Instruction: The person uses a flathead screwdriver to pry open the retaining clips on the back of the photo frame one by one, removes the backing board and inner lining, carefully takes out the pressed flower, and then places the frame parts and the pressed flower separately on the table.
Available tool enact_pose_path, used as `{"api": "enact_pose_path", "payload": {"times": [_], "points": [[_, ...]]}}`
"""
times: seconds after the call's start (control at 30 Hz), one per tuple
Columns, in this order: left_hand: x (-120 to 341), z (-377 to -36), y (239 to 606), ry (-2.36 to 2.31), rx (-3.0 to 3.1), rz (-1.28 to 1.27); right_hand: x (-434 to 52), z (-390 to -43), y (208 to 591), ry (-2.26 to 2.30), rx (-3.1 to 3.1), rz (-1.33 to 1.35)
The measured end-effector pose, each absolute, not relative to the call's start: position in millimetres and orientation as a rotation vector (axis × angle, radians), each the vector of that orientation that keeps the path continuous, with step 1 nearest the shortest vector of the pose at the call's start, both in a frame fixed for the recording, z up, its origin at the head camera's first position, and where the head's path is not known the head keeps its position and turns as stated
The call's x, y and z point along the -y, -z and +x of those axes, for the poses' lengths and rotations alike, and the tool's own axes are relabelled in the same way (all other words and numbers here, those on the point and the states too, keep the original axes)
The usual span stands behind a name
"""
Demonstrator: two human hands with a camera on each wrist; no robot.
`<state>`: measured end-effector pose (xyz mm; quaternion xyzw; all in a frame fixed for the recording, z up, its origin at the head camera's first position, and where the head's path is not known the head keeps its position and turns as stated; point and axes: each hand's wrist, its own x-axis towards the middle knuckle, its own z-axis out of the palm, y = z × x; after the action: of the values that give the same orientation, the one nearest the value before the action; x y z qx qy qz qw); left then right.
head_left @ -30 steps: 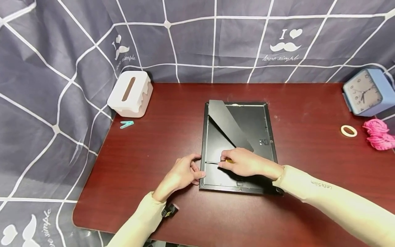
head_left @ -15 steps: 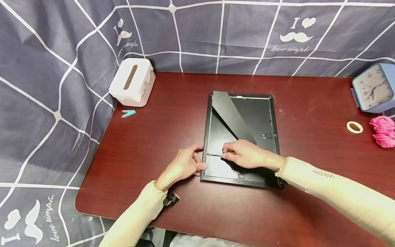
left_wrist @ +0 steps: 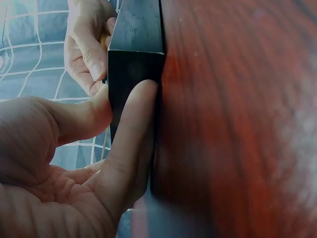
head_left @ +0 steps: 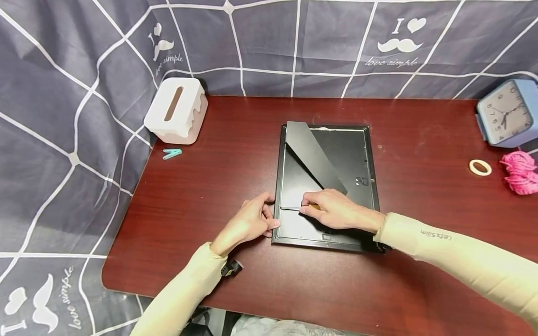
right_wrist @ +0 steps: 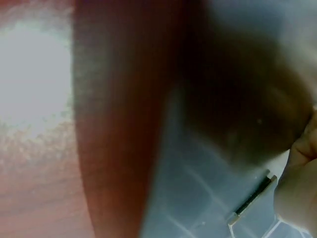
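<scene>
A black picture frame (head_left: 336, 154) lies back side up on the table, its grey stand flap (head_left: 313, 158) slanting across it. My right hand (head_left: 332, 210) grips the yellow handle (head_left: 315, 206) of a screwdriver, low over the backing. The screwdriver's thin metal shaft (head_left: 291, 208) points left, its tip at the frame's left inner edge. My left hand (head_left: 252, 218) holds the frame's left edge, thumb on top and fingers along the outer side. Close up in the left wrist view, fingers press the frame's side wall (left_wrist: 131, 67). The right wrist view is mostly dark and blurred.
A white tissue box (head_left: 176, 112) and a turquoise clip (head_left: 172, 153) are at the back left. At right are a blue clock (head_left: 506, 114), a cream tape ring (head_left: 480, 167) and pink yarn (head_left: 520, 172). A patterned curtain (head_left: 269, 46) hangs behind the table (head_left: 201, 200).
The head view has tilted down, so the scene sits higher. Both hands keep their places on the frame. The yellow handle, nearly hidden half a second ago, shows again between the right fingers.
</scene>
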<state>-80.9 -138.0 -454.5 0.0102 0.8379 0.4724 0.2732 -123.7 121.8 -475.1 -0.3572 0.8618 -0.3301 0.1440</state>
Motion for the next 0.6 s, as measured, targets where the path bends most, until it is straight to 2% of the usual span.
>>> {"api": "enact_pose_path", "payload": {"times": [0.2, 0.47, 0.6], "points": [[136, -82, 456, -1.263, -2.247, 0.022, -118, -120, 467, 0.926, -2.518, -1.068], [136, -81, 453, -1.171, -2.305, 0.004, -119, -116, 450, 0.75, -2.587, -0.984], [138, -80, 452, -1.138, -2.332, 0.021, -116, -119, 454, 0.745, -2.606, -1.013]]}}
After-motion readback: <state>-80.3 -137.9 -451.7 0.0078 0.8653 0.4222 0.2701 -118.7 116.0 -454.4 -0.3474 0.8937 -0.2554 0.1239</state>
